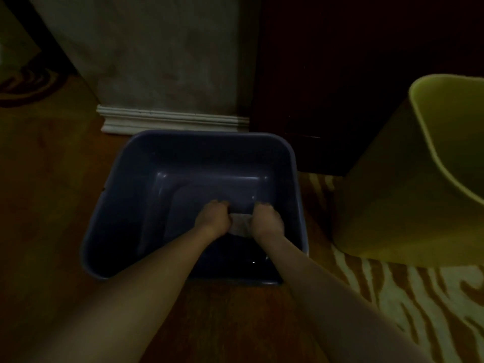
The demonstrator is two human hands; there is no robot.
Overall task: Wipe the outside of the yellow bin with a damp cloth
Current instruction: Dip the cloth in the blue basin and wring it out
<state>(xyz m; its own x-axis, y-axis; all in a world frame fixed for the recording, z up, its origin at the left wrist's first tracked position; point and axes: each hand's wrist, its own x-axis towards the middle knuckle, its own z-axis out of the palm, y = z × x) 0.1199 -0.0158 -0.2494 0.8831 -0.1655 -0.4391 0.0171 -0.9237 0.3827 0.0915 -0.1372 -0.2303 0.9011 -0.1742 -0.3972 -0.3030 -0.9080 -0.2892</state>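
Note:
The yellow bin [408, 179] stands upright at the right, partly cut off by the frame edge. In the middle of the floor sits a blue basin [136, 195] with a little water at its bottom. Both my hands are down inside the basin, side by side. My left hand [213, 218] and my right hand [267, 221] are each closed on an end of a small white cloth [240, 224], which is bunched between them. Most of the cloth is hidden by my fingers.
A wall with white skirting [170, 119] runs just behind the basin. Dark wooden furniture [327, 87] stands between the wall and the bin. A striped cream-and-orange rug [392, 289] lies under the bin; wooden floor [52, 192] extends to the left. The room is dim.

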